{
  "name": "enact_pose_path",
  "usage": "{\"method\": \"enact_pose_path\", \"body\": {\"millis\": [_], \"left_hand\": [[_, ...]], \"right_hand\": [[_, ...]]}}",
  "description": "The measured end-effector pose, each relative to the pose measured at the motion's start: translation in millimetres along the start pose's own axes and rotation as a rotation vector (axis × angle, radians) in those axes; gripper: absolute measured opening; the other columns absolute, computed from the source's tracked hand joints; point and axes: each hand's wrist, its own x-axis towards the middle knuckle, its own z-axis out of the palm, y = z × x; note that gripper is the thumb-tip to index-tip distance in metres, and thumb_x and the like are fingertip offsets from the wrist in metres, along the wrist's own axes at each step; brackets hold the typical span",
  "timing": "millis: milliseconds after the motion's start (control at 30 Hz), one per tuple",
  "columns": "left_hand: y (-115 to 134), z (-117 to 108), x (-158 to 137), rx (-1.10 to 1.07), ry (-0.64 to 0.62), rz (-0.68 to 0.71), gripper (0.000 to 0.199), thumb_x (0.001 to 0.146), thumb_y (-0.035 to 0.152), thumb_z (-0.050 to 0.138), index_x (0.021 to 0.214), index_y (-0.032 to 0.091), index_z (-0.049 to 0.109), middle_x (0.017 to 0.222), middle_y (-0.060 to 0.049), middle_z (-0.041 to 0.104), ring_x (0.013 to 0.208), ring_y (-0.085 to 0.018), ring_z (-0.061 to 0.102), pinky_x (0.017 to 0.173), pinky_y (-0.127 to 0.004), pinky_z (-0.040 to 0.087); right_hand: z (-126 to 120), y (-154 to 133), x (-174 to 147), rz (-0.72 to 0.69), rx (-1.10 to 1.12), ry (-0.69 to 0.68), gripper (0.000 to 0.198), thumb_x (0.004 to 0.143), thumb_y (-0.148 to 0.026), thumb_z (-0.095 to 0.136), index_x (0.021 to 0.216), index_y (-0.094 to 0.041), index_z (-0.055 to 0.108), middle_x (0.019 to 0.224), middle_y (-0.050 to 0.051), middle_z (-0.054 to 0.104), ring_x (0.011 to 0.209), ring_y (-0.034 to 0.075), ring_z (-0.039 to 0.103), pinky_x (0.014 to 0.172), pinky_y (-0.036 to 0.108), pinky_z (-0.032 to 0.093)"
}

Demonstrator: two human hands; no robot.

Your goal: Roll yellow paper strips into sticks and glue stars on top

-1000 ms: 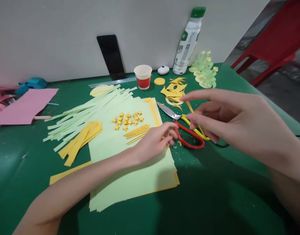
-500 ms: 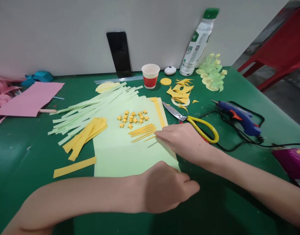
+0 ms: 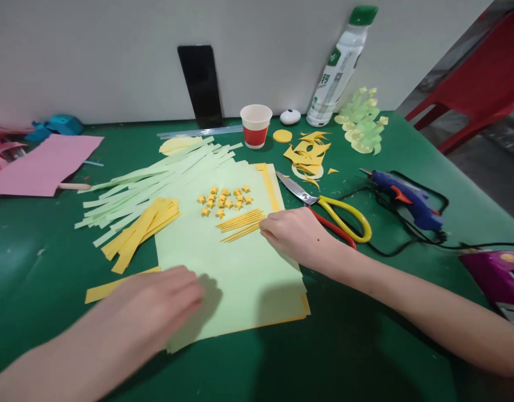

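Observation:
My right hand (image 3: 296, 237) is closed in a pinch at the right end of a row of thin yellow paper sticks (image 3: 240, 222), its fingertips on the lowest stick. The row lies on a stack of pale green paper (image 3: 227, 279), just below several small yellow paper stars (image 3: 221, 204). My left hand (image 3: 160, 301), smeared by motion, hovers over the stack's lower left, and its fingers do not show clearly. It partly covers a single yellow paper strip (image 3: 101, 291). Beyond that lies a pile of yellow strips (image 3: 142, 231).
Yellow-handled scissors (image 3: 349, 215) and a blue glue gun (image 3: 408, 198) with its cord lie to the right. Behind stand a paper cup (image 3: 256, 134), a phone (image 3: 201, 86) and a bottle (image 3: 338, 72). Pale green strips (image 3: 131, 195) and pink paper (image 3: 47, 164) spread leftward.
My left hand has moved left from the stack's lower right edge toward the single yellow strip. The stick at my right fingertips now lies closer to the row.

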Motion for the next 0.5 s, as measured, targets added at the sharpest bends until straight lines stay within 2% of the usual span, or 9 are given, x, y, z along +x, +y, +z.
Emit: {"method": "enact_pose_path", "body": {"millis": [67,100,200,267,333,400,500], "left_hand": [[-26.6,5.1,-17.5,0.053,0.096,-0.312,0.016,0.084,0.025,0.047,0.085,0.021,0.062,0.090,-0.003,0.064,0.084,-0.022,0.059,0.076,-0.031,0.040],[-37.7,8.5,-25.1,0.056,0.133,-0.411,0.015,0.081,0.026,0.052,0.089,0.020,0.063,0.096,-0.005,0.064,0.094,-0.025,0.057,0.086,-0.036,0.038],[-56.2,14.4,-39.9,0.004,0.140,-0.589,0.019,0.077,0.028,0.057,0.092,0.017,0.063,0.102,-0.008,0.064,0.104,-0.028,0.054,0.095,-0.040,0.034],[-56.2,13.1,-42.4,-0.066,0.142,-0.673,0.021,0.077,0.031,0.057,0.093,0.018,0.061,0.103,-0.008,0.062,0.103,-0.026,0.055,0.093,-0.037,0.037],[-51.0,10.0,-40.5,-0.168,0.137,-0.710,0.020,0.078,0.034,0.056,0.092,0.021,0.060,0.102,-0.006,0.061,0.098,-0.025,0.057,0.085,-0.032,0.041],[-45.6,8.4,-37.1,-0.241,0.206,-0.774,0.017,0.077,0.037,0.056,0.082,0.021,0.059,0.091,-0.003,0.063,0.085,-0.023,0.059,0.075,-0.029,0.042],[-43.5,10.7,-34.0,-0.318,0.321,-0.786,0.015,0.073,0.036,0.061,0.073,0.021,0.060,0.072,0.001,0.062,0.071,-0.022,0.058,0.066,-0.025,0.040]], "right_hand": [[0.4,-0.1,-1.4,0.004,0.006,-0.009,0.025,0.083,-0.008,0.034,0.068,-0.012,0.054,0.068,0.005,0.058,0.051,0.008,0.033,0.050,0.028,0.012],[0.8,-0.9,-1.6,0.002,0.009,-0.014,0.025,0.084,-0.009,0.034,0.069,-0.013,0.055,0.069,0.005,0.059,0.052,0.008,0.035,0.049,0.027,0.012],[1.3,-4.1,-0.9,-0.005,0.016,-0.026,0.025,0.085,-0.010,0.035,0.072,-0.013,0.056,0.071,0.004,0.059,0.054,0.008,0.040,0.048,0.027,0.016],[0.6,-5.4,-0.1,0.010,0.012,-0.037,0.023,0.087,-0.012,0.036,0.077,-0.012,0.057,0.072,0.004,0.058,0.056,0.008,0.044,0.048,0.024,0.023],[-0.4,-5.8,0.8,0.034,0.003,-0.062,0.020,0.089,-0.021,0.040,0.085,-0.012,0.057,0.076,0.003,0.058,0.062,0.008,0.049,0.054,0.022,0.037],[-0.8,-5.8,1.9,0.051,0.002,-0.099,0.023,0.089,-0.031,0.045,0.095,-0.011,0.056,0.084,0.003,0.058,0.072,0.010,0.055,0.065,0.027,0.047],[1.1,-6.0,4.1,0.060,0.022,-0.144,0.030,0.087,-0.035,0.048,0.106,-0.012,0.054,0.100,0.006,0.057,0.086,0.013,0.057,0.075,0.033,0.050]]}}
